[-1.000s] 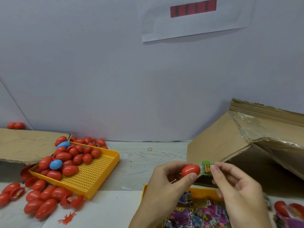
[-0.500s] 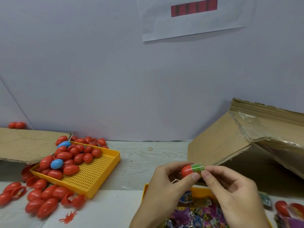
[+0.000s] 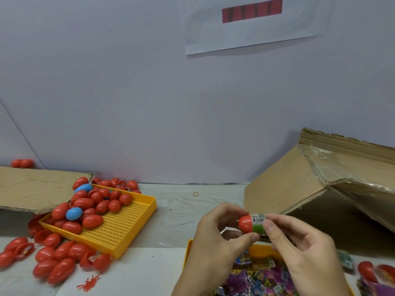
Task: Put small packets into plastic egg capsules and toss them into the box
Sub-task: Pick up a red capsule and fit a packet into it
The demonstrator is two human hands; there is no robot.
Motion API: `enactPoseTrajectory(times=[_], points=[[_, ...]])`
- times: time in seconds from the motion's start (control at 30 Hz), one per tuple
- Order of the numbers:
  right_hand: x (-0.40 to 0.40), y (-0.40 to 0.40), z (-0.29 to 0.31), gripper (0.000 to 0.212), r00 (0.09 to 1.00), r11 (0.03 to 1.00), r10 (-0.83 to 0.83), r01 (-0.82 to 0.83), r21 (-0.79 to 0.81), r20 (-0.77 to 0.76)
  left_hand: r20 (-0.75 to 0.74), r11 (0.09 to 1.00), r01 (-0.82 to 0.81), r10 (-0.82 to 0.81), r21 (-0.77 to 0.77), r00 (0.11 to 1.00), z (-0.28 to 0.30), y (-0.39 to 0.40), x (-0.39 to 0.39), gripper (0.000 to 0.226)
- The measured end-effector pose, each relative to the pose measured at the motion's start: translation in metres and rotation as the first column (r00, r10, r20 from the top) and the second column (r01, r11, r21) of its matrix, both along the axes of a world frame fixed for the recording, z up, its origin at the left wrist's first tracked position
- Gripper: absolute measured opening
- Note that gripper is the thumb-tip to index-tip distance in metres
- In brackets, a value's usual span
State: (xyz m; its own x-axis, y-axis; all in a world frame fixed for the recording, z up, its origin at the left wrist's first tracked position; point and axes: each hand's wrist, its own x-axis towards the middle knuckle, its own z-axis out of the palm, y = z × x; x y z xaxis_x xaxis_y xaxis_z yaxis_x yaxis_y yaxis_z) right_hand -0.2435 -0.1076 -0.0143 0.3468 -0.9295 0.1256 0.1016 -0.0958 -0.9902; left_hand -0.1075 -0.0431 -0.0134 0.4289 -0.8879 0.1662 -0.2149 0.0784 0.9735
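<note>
My left hand pinches a red egg capsule half between thumb and fingers, above the table's near edge. My right hand pinches a small green packet and presses it into the open end of that half; part of the packet still sticks out. Below both hands a yellow tray holds several colourful packets. The large cardboard box lies on its side at the right, its dark opening facing me.
A second yellow tray at the left holds several red capsules and two blue ones. More red capsules lie loose on the table beside it. A cardboard flap lies at far left. A red capsule sits at lower right.
My right hand has brought the green packet from beside the red capsule half into its open end. Both hands have stayed at about the same spot.
</note>
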Motion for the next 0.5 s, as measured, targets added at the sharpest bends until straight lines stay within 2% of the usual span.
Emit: enactPoseTrajectory(times=[0.13, 0.33, 0.5], points=[[0.0011, 0.0, -0.0002, 0.011, 1.0, 0.999, -0.027, 0.027, 0.019, -0.01, 0.012, 0.999, 0.039, -0.038, -0.023, 0.999, -0.0001, 0.0004, 0.0005, 0.033], [0.0006, -0.0014, 0.0011, 0.005, 0.999, 0.999, -0.036, 0.036, 0.023, -0.004, -0.02, 0.995, 0.064, -0.065, -0.074, 0.998, 0.0028, 0.0004, -0.0024, 0.022], [0.0004, -0.0021, 0.0016, 0.018, 0.999, 0.998, -0.026, 0.025, 0.05, 0.019, -0.044, 0.992, 0.085, -0.089, -0.089, 0.995, 0.0024, -0.0003, -0.0012, 0.032]])
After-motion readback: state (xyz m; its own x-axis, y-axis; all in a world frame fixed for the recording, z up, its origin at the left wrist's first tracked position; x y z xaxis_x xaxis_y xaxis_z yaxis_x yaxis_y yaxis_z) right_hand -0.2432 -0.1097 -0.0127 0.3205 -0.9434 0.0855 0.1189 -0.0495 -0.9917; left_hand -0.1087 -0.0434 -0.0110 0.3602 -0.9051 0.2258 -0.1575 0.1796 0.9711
